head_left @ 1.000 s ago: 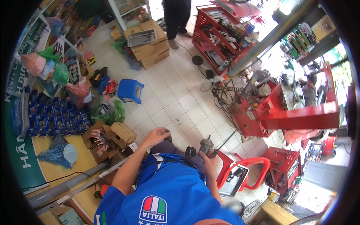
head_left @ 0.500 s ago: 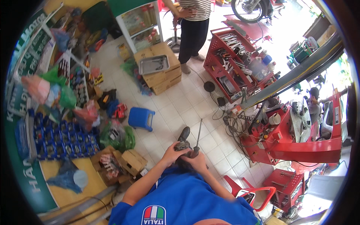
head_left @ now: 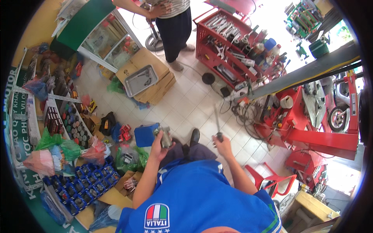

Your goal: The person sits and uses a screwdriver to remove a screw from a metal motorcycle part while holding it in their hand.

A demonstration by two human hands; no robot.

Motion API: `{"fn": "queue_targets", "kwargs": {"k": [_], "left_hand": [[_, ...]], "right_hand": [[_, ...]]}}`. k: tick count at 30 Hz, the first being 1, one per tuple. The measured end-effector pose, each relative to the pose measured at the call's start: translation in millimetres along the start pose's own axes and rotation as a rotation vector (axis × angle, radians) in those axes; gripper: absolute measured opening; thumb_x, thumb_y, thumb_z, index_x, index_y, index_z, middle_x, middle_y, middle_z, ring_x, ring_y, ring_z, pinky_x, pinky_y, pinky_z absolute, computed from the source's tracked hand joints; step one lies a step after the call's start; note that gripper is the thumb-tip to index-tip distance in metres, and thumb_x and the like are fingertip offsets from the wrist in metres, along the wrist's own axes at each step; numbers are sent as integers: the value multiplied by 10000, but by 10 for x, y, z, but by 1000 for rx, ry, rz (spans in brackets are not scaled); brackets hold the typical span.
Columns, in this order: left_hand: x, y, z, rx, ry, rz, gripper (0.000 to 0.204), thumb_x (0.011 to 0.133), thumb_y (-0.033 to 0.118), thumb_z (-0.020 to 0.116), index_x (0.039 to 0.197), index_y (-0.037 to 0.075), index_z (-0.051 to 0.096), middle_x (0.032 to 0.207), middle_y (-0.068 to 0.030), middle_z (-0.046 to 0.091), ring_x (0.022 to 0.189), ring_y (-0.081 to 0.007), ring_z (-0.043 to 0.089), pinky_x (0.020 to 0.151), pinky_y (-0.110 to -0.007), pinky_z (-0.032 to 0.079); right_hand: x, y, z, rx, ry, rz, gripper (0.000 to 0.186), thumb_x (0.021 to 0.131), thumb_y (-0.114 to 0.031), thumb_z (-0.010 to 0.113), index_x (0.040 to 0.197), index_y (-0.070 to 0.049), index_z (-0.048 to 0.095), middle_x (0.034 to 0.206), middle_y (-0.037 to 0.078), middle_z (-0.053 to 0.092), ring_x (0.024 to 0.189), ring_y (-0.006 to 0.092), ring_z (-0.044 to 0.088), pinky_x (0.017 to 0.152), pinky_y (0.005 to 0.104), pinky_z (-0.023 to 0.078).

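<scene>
My left hand (head_left: 156,148) is closed around a grey metal part (head_left: 166,139), a chunky casting shaped somewhat like a small carburetor. It is held up in front of my left thigh, near a blue plastic stool (head_left: 144,135). Off to the right, my right hand (head_left: 223,146) grips a screwdriver (head_left: 217,121) by its dark handle. The long thin shaft points away from me over the tiled floor and is slightly blurred. Tool and metal part are well apart. My palm and fingers hide some of the metal part.
A red tool trolley (head_left: 202,48) stands ahead on the right, beside a person (head_left: 176,35). A metal tray (head_left: 130,88) rests on cardboard boxes (head_left: 165,87). Cables (head_left: 248,116) lie by the red lift (head_left: 318,139). A red chair (head_left: 285,181) is right; blue parts bins (head_left: 83,186) are left.
My hands have parted: the left moved left with the metal part, the right moved right with the screwdriver. Before, both were together at the part. The whole view has shifted and turned.
</scene>
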State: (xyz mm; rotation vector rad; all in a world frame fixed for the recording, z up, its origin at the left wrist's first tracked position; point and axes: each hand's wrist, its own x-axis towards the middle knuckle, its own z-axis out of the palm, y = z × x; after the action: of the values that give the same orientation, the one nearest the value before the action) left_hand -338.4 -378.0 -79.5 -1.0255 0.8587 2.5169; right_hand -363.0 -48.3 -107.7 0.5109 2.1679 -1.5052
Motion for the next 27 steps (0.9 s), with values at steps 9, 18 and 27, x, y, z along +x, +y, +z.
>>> {"fn": "queue_targets", "kwargs": {"k": [9,18,27], "left_hand": [[1032,1016,44,308,-19,-181,303,990,315,638,1185,91,574,996,-46,644,799,-175,642,661,-383,561],[1750,1973,217,823,-191,-364,295,954,300,691,1082,51,599,909,-52,636,741,-169,651,579,-342,556],[1699,2394,45,935,-108,-259,294,956,320,685,1126,103,583,959,-41,646,751,-164,633,594,-349,548]], "right_hand": [[-119,308,380,402,485,350,300,953,-287,673,1052,-7,634,900,91,704,740,157,673,599,304,551],[-916,555,1929,620,875,668,317,957,-301,675,1072,-9,627,877,78,675,731,166,674,589,295,534],[-1697,1553,3855,732,629,989,291,948,-304,668,1119,-68,666,896,56,695,690,138,637,554,309,499]]}}
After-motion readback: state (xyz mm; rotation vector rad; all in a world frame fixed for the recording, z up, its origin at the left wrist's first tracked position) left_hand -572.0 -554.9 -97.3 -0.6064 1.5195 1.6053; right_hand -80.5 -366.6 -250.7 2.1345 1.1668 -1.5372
